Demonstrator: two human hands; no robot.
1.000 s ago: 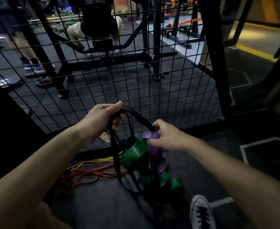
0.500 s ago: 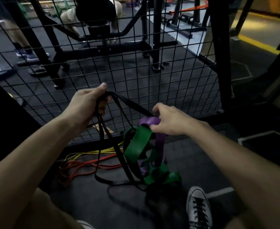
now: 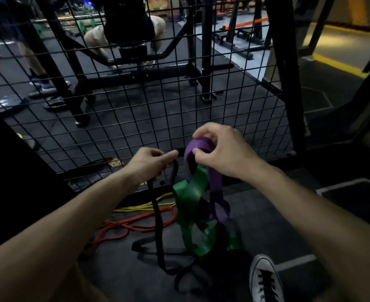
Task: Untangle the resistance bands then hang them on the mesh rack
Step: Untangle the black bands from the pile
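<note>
Hands have closed in since a second ago: the left hand [image 3: 150,163] has dropped from its high pull and now sits just beside the right hand [image 3: 220,151], which has risen. Left fingers grasp the black band [image 3: 159,216], which hangs straight down and loops on the floor [image 3: 266,205]. Right fingers pinch the top of the purple band [image 3: 214,182], tangled with the green band [image 3: 189,197] below it. Red [image 3: 136,225] and yellow [image 3: 144,207] bands lie at the mesh rack's [image 3: 136,118] bottom edge. Shoe [image 3: 264,280] at the floor's near edge.
</note>
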